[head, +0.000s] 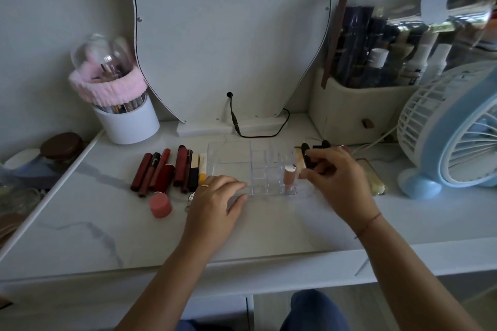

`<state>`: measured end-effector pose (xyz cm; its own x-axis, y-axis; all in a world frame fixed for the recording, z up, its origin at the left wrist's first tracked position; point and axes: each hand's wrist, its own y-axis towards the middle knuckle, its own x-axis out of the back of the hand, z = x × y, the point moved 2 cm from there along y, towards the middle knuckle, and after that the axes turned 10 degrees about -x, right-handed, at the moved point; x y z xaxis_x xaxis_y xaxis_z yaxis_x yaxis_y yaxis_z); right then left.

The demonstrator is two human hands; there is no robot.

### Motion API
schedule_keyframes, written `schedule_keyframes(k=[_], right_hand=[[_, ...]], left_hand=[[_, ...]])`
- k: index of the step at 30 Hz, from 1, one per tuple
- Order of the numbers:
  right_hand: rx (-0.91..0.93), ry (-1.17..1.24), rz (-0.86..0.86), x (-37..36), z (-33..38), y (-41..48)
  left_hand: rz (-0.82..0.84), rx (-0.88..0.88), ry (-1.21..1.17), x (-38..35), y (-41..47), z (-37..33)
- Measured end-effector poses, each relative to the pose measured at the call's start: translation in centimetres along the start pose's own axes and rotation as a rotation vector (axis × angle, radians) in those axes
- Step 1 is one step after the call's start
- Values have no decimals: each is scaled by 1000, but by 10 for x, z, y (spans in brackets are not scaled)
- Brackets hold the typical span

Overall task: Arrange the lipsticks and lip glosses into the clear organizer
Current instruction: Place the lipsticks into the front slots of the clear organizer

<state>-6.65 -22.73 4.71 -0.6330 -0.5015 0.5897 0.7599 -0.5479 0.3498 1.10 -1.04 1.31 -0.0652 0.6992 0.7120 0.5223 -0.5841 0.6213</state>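
Observation:
The clear organizer (243,154) stands mid-table, with one pink lipstick (289,176) upright in a front right slot. My left hand (215,203) rests flat against its front left edge. My right hand (333,177) sits at the organizer's right side and pinches a black lipstick (307,156). Several red lip glosses (161,172) lie side by side left of the organizer, along with a black-and-gold tube (193,173) and a yellow-and-white tube (202,168). A pink-capped item (160,205) lies in front of them.
A white brush holder with a pink band (126,118) stands at the back left. The mirror's base and black cable (236,126) are behind the organizer. A cream cosmetics case (357,110) and blue fan (454,137) fill the right. A gold-edged bottle (376,181) lies by my right wrist.

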Motion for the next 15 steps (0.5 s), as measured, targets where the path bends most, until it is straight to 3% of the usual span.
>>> schedule_keyframes(k=[6,15], right_hand=[[-146,-201,-33,39,-42,-21],[-268,-249,4,30,-58,-34]], left_hand=[[-1,-5,-1,-1,0,1],[11,18,-4,1,0,0]])
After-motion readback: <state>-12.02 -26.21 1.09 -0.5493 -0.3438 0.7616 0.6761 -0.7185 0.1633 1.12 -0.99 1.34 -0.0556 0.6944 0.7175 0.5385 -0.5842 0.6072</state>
